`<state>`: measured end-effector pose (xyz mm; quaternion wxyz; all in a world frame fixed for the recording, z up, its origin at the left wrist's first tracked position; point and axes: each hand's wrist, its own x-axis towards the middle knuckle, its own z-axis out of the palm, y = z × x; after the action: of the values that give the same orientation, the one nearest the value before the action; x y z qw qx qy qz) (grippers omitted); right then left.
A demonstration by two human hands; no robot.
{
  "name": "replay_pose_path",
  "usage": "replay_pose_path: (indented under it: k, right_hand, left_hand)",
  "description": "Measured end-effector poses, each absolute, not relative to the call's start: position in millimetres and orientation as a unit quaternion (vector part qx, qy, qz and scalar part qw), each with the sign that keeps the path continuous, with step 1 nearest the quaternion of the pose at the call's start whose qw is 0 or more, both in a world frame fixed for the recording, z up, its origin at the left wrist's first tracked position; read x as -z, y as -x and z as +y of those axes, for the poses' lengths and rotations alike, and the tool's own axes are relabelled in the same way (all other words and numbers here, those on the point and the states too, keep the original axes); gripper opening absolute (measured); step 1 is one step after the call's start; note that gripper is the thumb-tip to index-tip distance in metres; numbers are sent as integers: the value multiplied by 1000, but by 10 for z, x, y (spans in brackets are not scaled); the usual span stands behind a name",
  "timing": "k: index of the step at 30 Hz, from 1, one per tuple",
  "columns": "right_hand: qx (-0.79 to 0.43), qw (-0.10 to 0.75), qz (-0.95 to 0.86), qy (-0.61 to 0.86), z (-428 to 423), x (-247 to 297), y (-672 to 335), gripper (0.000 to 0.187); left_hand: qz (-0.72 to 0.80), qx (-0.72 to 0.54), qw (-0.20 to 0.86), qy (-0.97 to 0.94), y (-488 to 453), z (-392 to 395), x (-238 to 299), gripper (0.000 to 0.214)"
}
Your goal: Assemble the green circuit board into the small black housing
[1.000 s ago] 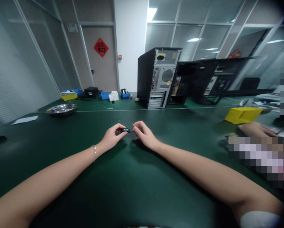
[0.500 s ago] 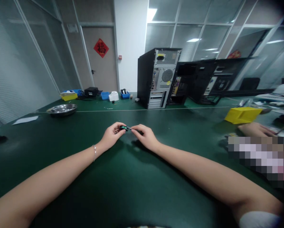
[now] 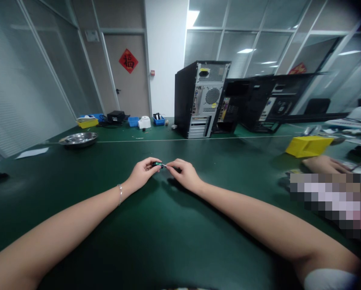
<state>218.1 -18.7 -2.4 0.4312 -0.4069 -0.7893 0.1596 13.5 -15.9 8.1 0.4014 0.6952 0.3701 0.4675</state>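
Both my hands rest on the green table mat [image 3: 156, 225], fingertips meeting at its middle. My left hand [image 3: 142, 173], with a thin bracelet at the wrist, pinches a small black and green part [image 3: 158, 164]. My right hand [image 3: 183, 173] is closed in a pinch on a thin metal pin-like tool [image 3: 165, 165] whose tip touches the small part. What the part is exactly is too small to tell.
A black computer tower [image 3: 200, 98] and opened black cases [image 3: 259, 102] stand behind. A metal dish [image 3: 78, 139] and white paper [image 3: 32, 152] lie left; blue and yellow bins [image 3: 133, 121] at the back. A yellow box [image 3: 309, 146] and another person's hand [image 3: 324, 164] are right.
My right hand moved left, bringing the thin tool from pointing up to touching the small part. My left hand turned the part slightly and stayed in place.
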Motion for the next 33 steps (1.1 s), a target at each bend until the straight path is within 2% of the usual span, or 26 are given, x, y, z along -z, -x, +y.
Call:
replay_pose_path:
  k: [18,33]
  right_hand:
    - [-174,433,-796,387,-195,3,-2180,18]
    - [-179,430,-798,383,-169,33,-2189,19]
  left_hand:
    - [382,-457,461,-658,-111,-125,-80,37]
    - [381,-452,482,-646,-114,-124,-69,34]
